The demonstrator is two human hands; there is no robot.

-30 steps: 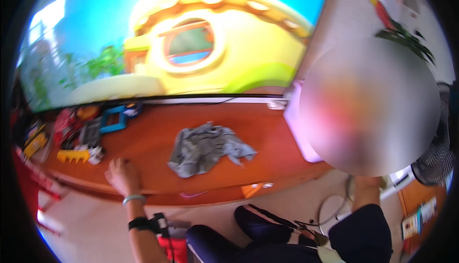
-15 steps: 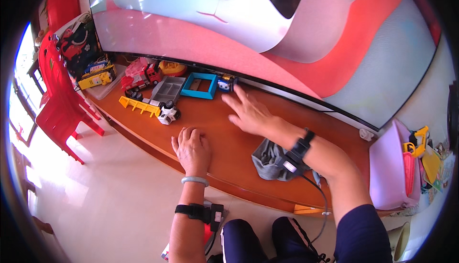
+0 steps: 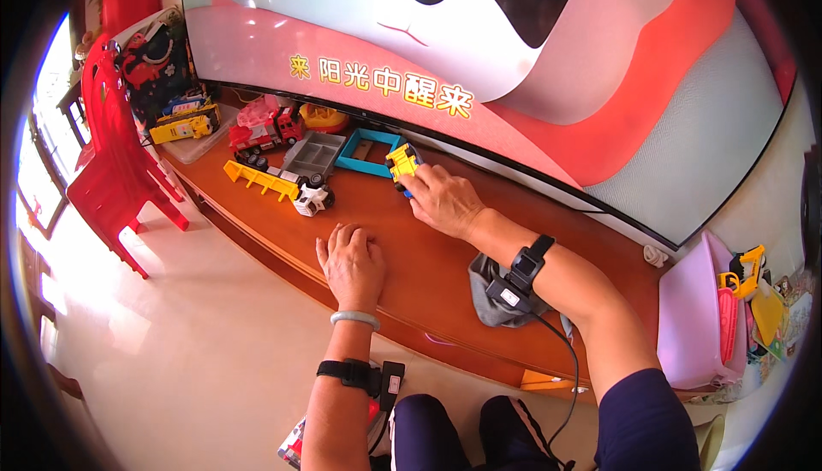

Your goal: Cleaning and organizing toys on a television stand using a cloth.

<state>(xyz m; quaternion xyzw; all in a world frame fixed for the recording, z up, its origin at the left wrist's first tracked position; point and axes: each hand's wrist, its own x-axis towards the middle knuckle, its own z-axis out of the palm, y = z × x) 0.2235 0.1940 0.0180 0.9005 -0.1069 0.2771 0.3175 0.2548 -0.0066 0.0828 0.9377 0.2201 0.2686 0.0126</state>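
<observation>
The small yellow plastic toy truck (image 3: 402, 163) sits at the back of the long orange-brown wooden surface (image 3: 428, 257), touching the near corner of the flat blue plastic frame (image 3: 366, 152). The right hand (image 3: 443, 201) reaches to it, fingertips curled about its near end; the grip looks closed lightly on the truck, though the palm hides how firm the hold is. The left hand (image 3: 351, 265) lies flat and spread on the surface, well nearer than the frame, holding nothing. Left of the frame stand a grey toy tipper tray (image 3: 314, 153) and a yellow toy ladder trailer with a white cab (image 3: 274, 184). A crumpled grey cloth (image 3: 497, 300) lies under the right forearm. The step in hand seems to be taking up the truck; the next move would call for a sure pinch and a lift clear of the frame.
</observation>
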